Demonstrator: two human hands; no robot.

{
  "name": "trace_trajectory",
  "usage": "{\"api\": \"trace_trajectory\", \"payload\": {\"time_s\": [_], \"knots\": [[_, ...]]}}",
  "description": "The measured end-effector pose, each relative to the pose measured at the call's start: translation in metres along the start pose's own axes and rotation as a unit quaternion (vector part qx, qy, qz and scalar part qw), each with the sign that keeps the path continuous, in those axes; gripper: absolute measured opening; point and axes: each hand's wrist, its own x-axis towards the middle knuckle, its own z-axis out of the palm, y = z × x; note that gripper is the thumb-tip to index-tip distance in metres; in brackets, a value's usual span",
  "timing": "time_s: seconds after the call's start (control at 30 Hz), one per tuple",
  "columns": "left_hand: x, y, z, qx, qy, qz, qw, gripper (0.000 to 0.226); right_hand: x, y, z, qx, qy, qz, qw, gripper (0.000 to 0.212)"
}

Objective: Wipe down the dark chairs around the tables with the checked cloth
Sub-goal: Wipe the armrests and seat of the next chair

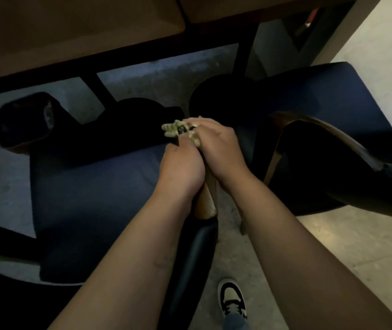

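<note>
While both hands crowd the brown wooden armrest of the dark blue padded chair, the right hand clutches the bunched pale checked cloth at its front end and the left hand curls beside it. Judged best: wrap the cloth round the rail and draw it back along the whole length.

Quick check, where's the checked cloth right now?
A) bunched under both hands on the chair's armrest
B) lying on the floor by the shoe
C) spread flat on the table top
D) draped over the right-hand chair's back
A: the checked cloth is bunched under the left hand and right hand, which meet on the armrest of the near chair.
</note>
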Motion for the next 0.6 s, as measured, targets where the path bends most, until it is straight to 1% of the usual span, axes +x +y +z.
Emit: {"api": "trace_trajectory", "payload": {"time_s": [0.03,0.13,0.2,0.27,0.37,0.43,0.5,0.53,0.6], "knots": [[-0.003,0.002,-0.002,-0.035,-0.007,-0.015,0.999,0.047,-0.001,-0.001,0.0,-0.039,-0.012,-0.024,0.999,0.024],[-0.01,0.009,-0.012,-0.178,-0.037,-0.061,0.981,0.042,-0.002,-0.012,-0.005,-0.132,-0.051,-0.025,0.99,0.023],[-0.013,0.013,-0.02,-0.207,-0.063,-0.083,0.973,0.044,-0.006,-0.024,-0.009,-0.215,-0.084,-0.045,0.972,0.025],[-0.015,0.017,-0.027,-0.215,-0.084,-0.083,0.969,0.048,-0.017,-0.034,-0.011,-0.265,-0.108,-0.075,0.955,0.027],[-0.021,0.018,-0.036,-0.25,-0.127,-0.091,0.956,0.054,-0.052,-0.044,-0.015,-0.275,-0.14,-0.114,0.944,0.026],[-0.031,0.015,-0.045,-0.283,-0.14,-0.088,0.945,0.052,-0.08,-0.048,-0.016,-0.295,-0.154,-0.154,0.93,0.025],[-0.044,0.005,-0.055,-0.285,-0.136,-0.082,0.945,0.047,-0.104,-0.051,-0.016,-0.322,-0.152,-0.184,0.916,0.029],[-0.051,-0.002,-0.059,-0.264,-0.138,-0.073,0.952,0.048,-0.114,-0.051,-0.015,-0.336,-0.147,-0.194,0.91,0.034],[-0.07,-0.021,-0.073,-0.169,-0.154,-0.039,0.973,0.05,-0.128,-0.054,-0.017,-0.365,-0.139,-0.205,0.898,0.04]]}}
